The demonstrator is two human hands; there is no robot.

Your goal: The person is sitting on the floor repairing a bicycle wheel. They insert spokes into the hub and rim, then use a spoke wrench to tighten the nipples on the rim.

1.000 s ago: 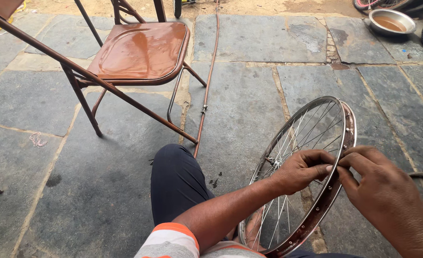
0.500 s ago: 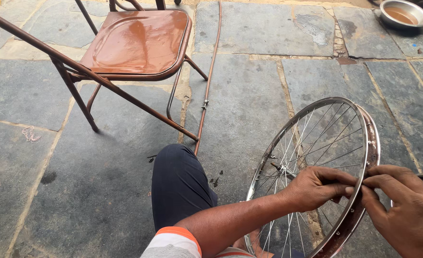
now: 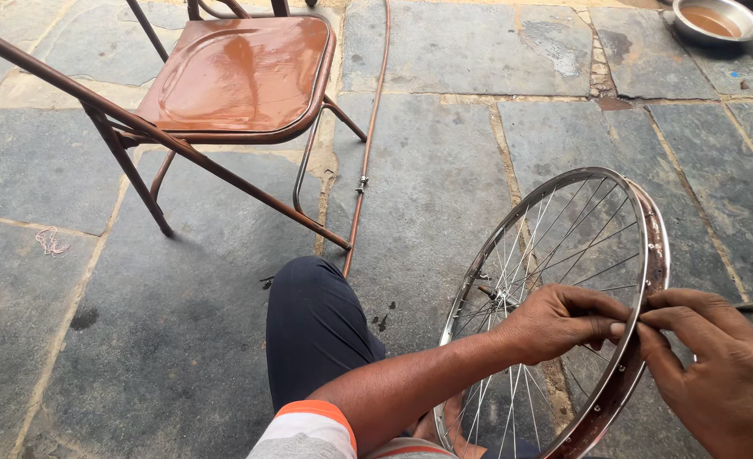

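A spoked bicycle wheel rim point(image 3: 563, 204), silver with a rusty inner band, stands upright on the stone floor at my right. My left hand point(image 3: 555, 319) reaches through the spokes and pinches the rim's near side. My right hand point(image 3: 716, 365) meets it from the outside, fingertips pressed on the same spot of the rim. The wheel hub point(image 3: 495, 297) sits just left of my left hand. My knee in dark trousers point(image 3: 317, 327) is bent beside the wheel.
A brown metal folding chair point(image 3: 240, 72) stands at the upper left, its leg running diagonally toward my knee. A thin rusty rod point(image 3: 368, 144) lies on the slabs. A metal bowl point(image 3: 712, 19) sits at the far right corner.
The view has tilted down and the wheel now sits lower right in it. Both hands stay pinched on the same part of the rim, shifting slightly along it.
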